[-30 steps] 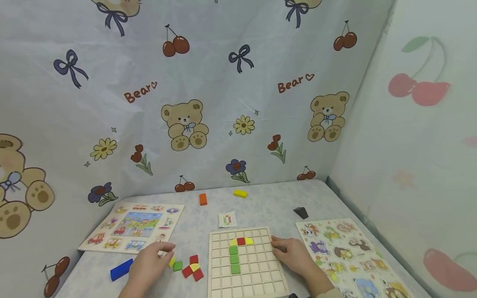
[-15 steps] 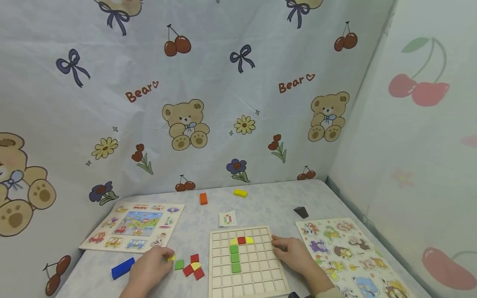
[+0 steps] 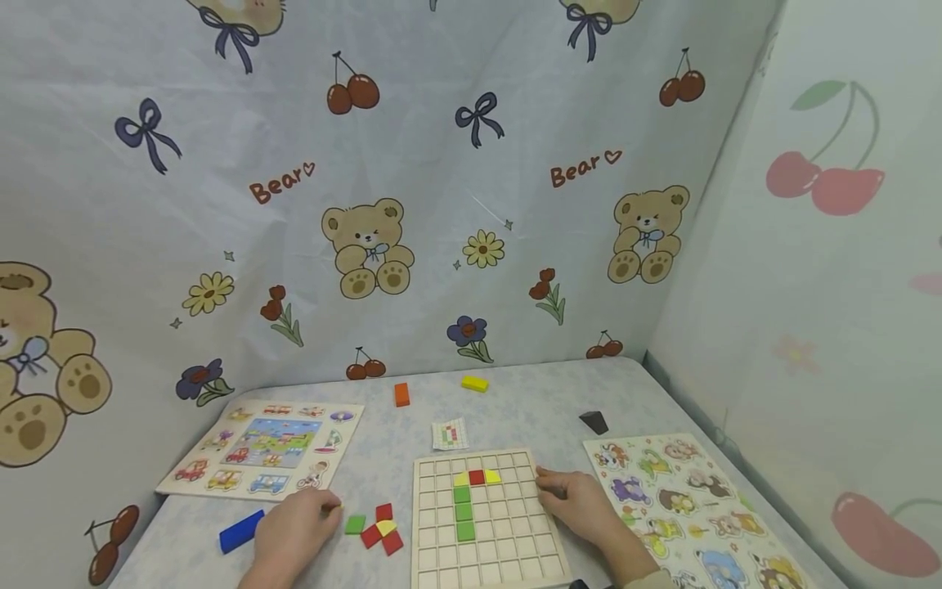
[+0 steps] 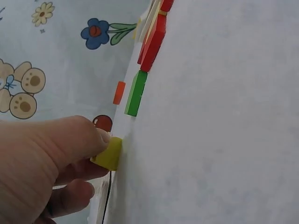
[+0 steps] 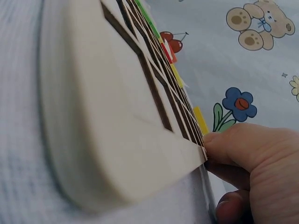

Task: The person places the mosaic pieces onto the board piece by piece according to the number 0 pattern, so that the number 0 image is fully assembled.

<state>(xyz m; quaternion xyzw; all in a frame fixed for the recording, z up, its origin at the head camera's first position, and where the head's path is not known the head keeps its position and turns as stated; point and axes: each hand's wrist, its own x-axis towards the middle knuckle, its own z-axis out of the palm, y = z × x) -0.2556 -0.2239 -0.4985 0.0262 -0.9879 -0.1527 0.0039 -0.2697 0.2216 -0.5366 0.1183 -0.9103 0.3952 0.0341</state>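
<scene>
In the left wrist view my left hand [image 4: 60,154] pinches a small yellow tile [image 4: 111,156] between thumb and fingers, low at the table surface. The head view hides that tile behind the left hand [image 3: 294,528]. Right beside it lie a loose green tile [image 3: 355,524] and a cluster of red tiles [image 3: 392,542] around a yellow quarter-round one [image 3: 386,527]. My right hand [image 3: 577,501] grips the right edge of a wooden grid board [image 3: 515,538], thumb on its rim. Set in the board are a column of green tiles [image 3: 463,512] and a red tile [image 3: 477,477] between two yellow ones.
A small pattern card [image 3: 450,434] lies behind the board. Farther back are an orange block [image 3: 401,394] and a yellow block [image 3: 474,384]. A vehicle puzzle [image 3: 280,442] and blue block [image 3: 241,532] lie left; a black block [image 3: 594,422] and animal puzzle [image 3: 692,507] lie right.
My left hand has lowered slightly and closed its fingers on the yellow tile, which showed beside the fingertips earlier. The right hand and the board have stayed put.
</scene>
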